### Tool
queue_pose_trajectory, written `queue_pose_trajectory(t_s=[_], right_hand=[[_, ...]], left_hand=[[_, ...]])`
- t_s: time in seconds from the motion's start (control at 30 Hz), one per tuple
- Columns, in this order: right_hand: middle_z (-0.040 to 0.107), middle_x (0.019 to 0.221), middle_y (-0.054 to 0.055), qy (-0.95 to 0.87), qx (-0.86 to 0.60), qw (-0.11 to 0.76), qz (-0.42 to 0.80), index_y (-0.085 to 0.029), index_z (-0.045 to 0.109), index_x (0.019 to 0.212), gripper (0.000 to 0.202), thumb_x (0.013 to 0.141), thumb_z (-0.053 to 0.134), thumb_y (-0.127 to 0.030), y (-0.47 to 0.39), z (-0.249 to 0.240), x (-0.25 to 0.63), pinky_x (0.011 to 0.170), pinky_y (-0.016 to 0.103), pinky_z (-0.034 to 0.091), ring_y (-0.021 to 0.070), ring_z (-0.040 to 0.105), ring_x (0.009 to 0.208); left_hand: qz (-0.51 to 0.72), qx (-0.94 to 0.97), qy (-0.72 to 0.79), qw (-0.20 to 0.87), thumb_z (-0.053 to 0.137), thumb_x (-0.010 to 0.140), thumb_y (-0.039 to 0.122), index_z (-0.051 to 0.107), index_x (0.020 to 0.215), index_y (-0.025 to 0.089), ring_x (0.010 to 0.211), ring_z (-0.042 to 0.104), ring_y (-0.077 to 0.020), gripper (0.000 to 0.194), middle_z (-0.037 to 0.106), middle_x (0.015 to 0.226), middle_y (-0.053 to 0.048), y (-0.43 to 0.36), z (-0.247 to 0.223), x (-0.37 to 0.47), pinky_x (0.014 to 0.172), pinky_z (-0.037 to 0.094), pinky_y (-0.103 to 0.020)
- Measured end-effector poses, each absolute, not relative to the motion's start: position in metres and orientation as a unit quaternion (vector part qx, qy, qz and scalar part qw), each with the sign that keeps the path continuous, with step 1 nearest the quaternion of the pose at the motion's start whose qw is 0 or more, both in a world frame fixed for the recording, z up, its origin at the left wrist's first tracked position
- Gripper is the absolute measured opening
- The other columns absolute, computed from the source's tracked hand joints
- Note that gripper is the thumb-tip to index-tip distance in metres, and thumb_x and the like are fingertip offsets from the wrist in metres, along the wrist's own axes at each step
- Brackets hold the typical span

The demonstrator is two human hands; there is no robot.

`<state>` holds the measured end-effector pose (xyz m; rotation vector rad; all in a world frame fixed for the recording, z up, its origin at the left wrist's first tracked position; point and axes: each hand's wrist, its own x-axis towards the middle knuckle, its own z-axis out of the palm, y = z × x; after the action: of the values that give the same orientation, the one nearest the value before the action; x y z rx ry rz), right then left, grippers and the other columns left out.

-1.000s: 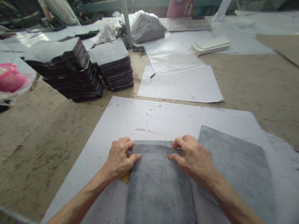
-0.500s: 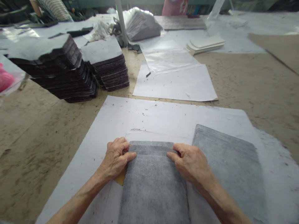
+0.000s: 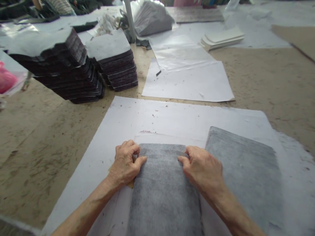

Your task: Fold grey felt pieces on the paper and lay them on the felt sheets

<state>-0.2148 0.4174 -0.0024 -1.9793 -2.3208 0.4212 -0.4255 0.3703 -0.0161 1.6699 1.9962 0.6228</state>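
Though mottled, straight-edged gray fabric (image 3: 164,196)

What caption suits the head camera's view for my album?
Left hand and right hand touch a grey sheet near its far corners, atop white paper.

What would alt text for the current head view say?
A left hand and right hand hold a gray sheet by both sides of its far end, over a white sheet. A second gray sheet lies at right; a large dark-sided stack and a smaller stack stand beyond, at left.
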Motion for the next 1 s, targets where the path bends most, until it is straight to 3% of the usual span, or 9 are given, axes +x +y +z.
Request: queue_pose_trajectory(t_s=[0.07,0.17,0.27,0.43,0.7,0.87,1.0], right_hand=[[0.061,0.080,0.005,-0.771,-0.625,0.095,0.077,-0.016,0.060,0.080,0.009,0.072,0.064,-0.018,0.409,-0.001,-0.211,0.058,0.027,0.035,0.0219,0.056,0.080],[0.061,0.082,0.002,-0.823,-0.521,0.228,0.018,-0.017,0.059,0.084,0.010,0.075,0.061,-0.016,0.396,0.000,-0.202,0.066,0.028,0.040,0.0196,0.056,0.080],[0.060,0.080,-0.001,-0.855,-0.464,0.223,0.060,-0.019,0.057,0.085,0.020,0.069,0.069,-0.015,0.389,-0.002,-0.195,0.066,0.028,0.042,0.0183,0.055,0.077],[0.058,0.076,-0.002,-0.860,-0.478,0.150,0.098,-0.020,0.056,0.082,0.033,0.057,0.076,-0.011,0.392,-0.010,-0.194,0.057,0.028,0.041,0.0194,0.056,0.072],[0.054,0.074,-0.002,-0.866,-0.449,0.173,0.137,-0.020,0.050,0.069,0.032,0.054,0.073,-0.002,0.394,-0.012,-0.198,0.060,0.029,0.041,0.0181,0.051,0.072],[0.058,0.093,0.002,-0.858,-0.471,0.173,0.113,-0.019,0.055,0.094,0.039,0.060,0.071,-0.008,0.393,-0.015,-0.195,0.069,0.032,0.044,0.0209,0.054,0.085],[0.057,0.077,0.000,-0.844,-0.498,0.130,0.148,-0.020,0.056,0.078,0.028,0.057,0.072,-0.009,0.398,-0.010,-0.198,0.062,0.031,0.041,0.0207,0.053,0.075]], left_hand=[[0.252,0.608,0.727,0.197,0.061,0.072,0.022,0.055,0.079,0.018,0.083,0.047,-0.0192,0.010,0.051,0.081,-0.002,0.359,-0.016,-0.425,0.079,0.034,-0.036],[0.276,0.652,0.694,0.130,0.059,0.077,0.022,0.053,0.105,0.019,0.095,0.046,-0.0207,0.029,0.052,0.099,-0.005,0.338,-0.014,-0.422,0.085,0.036,-0.037],[0.232,0.700,0.669,0.094,0.060,0.077,0.021,0.048,0.114,0.021,0.102,0.045,-0.0227,0.039,0.051,0.108,-0.006,0.321,-0.012,-0.417,0.088,0.034,-0.040],[0.174,0.683,0.688,0.172,0.061,0.073,0.020,0.047,0.104,0.021,0.093,0.048,-0.0224,0.033,0.054,0.096,-0.004,0.325,-0.008,-0.414,0.079,0.036,-0.040],[0.175,0.637,0.709,0.250,0.067,0.062,0.015,0.051,0.079,0.022,0.088,0.047,-0.0209,0.024,0.052,0.091,-0.001,0.340,-0.001,-0.413,0.080,0.036,-0.038],[0.205,0.646,0.699,0.227,0.063,0.066,0.015,0.046,0.094,0.023,0.087,0.049,-0.0200,0.033,0.054,0.091,-0.001,0.335,-0.005,-0.412,0.079,0.038,-0.038],[0.155,0.636,0.716,0.242,0.063,0.063,0.017,0.048,0.092,0.024,0.087,0.049,-0.0219,0.034,0.053,0.090,-0.002,0.340,-0.002,-0.412,0.078,0.038,-0.040]])
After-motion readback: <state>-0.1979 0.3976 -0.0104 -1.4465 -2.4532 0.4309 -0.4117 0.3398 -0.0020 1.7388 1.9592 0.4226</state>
